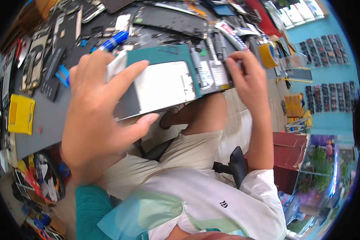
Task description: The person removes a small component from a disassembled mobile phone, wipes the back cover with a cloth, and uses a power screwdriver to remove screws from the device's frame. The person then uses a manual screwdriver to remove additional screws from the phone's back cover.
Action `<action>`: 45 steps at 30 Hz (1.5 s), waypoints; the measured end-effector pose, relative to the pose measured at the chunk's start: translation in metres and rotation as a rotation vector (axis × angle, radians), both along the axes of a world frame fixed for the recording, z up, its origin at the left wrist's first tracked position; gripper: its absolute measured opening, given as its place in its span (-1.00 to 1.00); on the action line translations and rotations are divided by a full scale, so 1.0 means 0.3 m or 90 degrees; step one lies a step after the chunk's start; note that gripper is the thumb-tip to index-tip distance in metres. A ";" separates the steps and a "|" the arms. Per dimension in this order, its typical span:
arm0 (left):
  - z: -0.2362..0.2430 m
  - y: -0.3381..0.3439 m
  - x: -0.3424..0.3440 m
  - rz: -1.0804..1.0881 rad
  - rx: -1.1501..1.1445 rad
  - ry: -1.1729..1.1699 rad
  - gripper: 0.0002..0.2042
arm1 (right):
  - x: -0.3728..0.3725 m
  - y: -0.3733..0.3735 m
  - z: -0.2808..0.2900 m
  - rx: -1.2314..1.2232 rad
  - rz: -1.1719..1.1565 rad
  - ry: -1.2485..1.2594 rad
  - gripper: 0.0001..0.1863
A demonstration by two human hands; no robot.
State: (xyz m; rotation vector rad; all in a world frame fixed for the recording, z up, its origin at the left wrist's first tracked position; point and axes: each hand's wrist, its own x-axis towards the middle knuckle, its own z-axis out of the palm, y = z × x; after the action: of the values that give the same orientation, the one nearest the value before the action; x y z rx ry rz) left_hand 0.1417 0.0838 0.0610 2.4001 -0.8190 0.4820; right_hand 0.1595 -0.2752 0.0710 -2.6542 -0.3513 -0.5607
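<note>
My left hand (98, 102) is raised close to the camera, thumb and forefinger spread wide over the left side of a bright white rectangular panel (166, 86). A dark grey strip (128, 100) runs along that side of the panel. Under it shows a green mat (160, 52) at the table's near edge. Something white and crumpled, like a tissue (117, 66), shows behind the left hand's fingers; whether they touch it is unclear. My right hand (248, 78) is at the mat's right, fingers curled and thumb near the forefinger, beside several pen-like tools (197, 60). What it pinches is hidden.
A cluttered grey table (48, 124) holds opened phone parts (36, 60), a large black panel (170, 22), a blue tube (115, 41), a white-and-red tube (231, 35), a yellow tape roll (269, 55) and a yellow tray (21, 114). A dark red cabinet (282, 150) stands at right.
</note>
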 end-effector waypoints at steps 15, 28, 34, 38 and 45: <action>0.001 0.001 -0.003 -0.012 -0.059 -0.032 -0.20 | 0.131 -0.250 0.042 -0.046 -0.209 -0.157 -0.71; -0.036 0.047 0.001 0.029 -0.206 -0.028 -0.63 | 0.272 -0.427 0.194 -0.201 -0.224 0.251 -0.41; -0.050 0.016 0.003 0.021 -0.203 -0.114 -0.83 | 0.139 -0.460 0.383 -0.213 -0.301 0.353 -0.45; -0.054 0.029 0.011 -0.026 -0.211 -0.102 -0.81 | -0.039 -0.439 0.518 -0.279 -0.330 0.258 -0.47; -0.051 0.026 -0.008 -0.005 -0.120 -0.061 -0.30 | -0.253 -0.297 0.527 -0.212 -0.222 0.119 -0.53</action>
State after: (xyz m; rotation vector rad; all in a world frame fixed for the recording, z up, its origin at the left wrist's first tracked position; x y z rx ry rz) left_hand 0.1393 0.0914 0.0456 2.2147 -0.7865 0.6454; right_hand 0.0838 -0.3644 0.2292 -3.0864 0.0872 -0.3737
